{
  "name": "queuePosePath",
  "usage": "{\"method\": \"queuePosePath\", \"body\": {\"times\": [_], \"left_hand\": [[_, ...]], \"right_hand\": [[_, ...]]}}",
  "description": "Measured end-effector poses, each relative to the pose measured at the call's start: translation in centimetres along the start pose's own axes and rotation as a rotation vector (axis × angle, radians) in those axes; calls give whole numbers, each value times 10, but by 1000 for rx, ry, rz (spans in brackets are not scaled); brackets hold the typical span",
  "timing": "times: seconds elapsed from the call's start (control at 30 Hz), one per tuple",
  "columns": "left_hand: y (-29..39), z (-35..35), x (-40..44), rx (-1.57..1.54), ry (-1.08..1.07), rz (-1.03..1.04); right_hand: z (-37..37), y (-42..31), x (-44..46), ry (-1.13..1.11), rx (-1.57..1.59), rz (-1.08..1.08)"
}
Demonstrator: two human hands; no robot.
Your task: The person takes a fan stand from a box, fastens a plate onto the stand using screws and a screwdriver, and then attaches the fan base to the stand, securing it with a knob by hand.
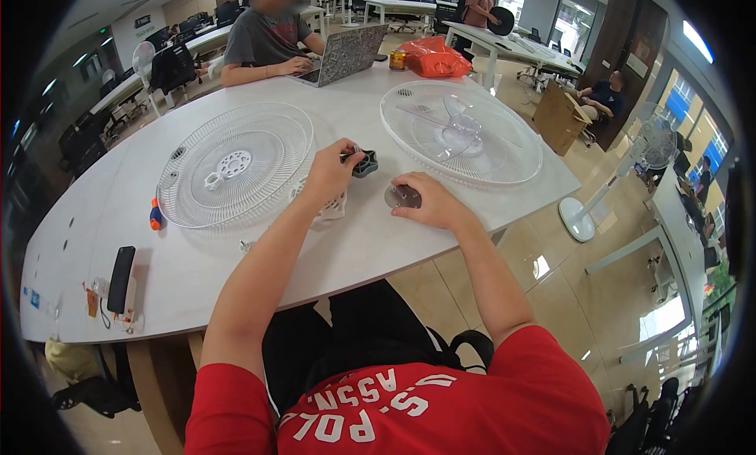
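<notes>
My left hand (329, 174) is closed, thumb and fingers pinched at the edge of a dark lobed part (365, 165) with hollow sections. Whether a smaller piece sits between the fingertips is hard to see. Just right of it, my right hand (431, 203) grips a round grey metal disc (402, 197) at the table's near side. Under my left wrist lies a white plastic bracket (334, 208), partly hidden by the forearm. A white fan grille (260, 140) rests left of my hands. Another fan grille (504, 144) lies to the right, with clear fan blades (461, 132) on it.
An orange and blue tool (155, 215) lies beside the left grille. Farther left is a black, phone-like object (121, 279). Across the white table (346, 100), a person uses a laptop (346, 55) near a can (398, 59) and a red bag (435, 57). A standing fan (579, 219) is at right.
</notes>
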State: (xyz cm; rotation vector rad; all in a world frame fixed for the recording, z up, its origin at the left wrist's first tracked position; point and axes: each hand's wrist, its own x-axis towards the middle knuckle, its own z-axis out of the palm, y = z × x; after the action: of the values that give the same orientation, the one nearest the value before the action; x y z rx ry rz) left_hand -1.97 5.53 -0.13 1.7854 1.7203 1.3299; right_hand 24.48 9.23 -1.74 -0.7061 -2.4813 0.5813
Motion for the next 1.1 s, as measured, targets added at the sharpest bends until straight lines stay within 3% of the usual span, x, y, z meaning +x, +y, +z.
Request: {"method": "queuePosePath", "body": {"times": [0.17, 0.3, 0.47, 0.6, 0.67, 0.8, 0.87, 1.0, 1.07, 1.1], "left_hand": [[-11, 19, 30, -231, 36, 9], [19, 5, 27, -241, 17, 22], [60, -52, -19, 64, -119, 134], [72, -90, -73, 186, -190, 77], [65, -99, -102, 175, -230, 72], [46, -105, -150, 107, -233, 69], [41, -103, -165, 89, -201, 139], [44, -101, -176, 52, -140, 157], [37, -97, -177, 33, -99, 164], [33, -95, -178, 20, -67, 175]], "right_hand": [[-5, -6, 1, -1, -7, -8], [-9, -23, 6, -14, -71, 9], [-11, -43, 20, -185, -265, 21], [1, -30, 22, -291, -333, -15], [14, -8, 18, -74, -463, -268], [3, 10, 21, 90, -421, -433], [-6, 7, 27, 113, -411, -160], [-6, -24, 69, 212, -291, -61], [5, -41, 100, 346, 158, -70], [13, -44, 115, 342, 156, -70]]}}
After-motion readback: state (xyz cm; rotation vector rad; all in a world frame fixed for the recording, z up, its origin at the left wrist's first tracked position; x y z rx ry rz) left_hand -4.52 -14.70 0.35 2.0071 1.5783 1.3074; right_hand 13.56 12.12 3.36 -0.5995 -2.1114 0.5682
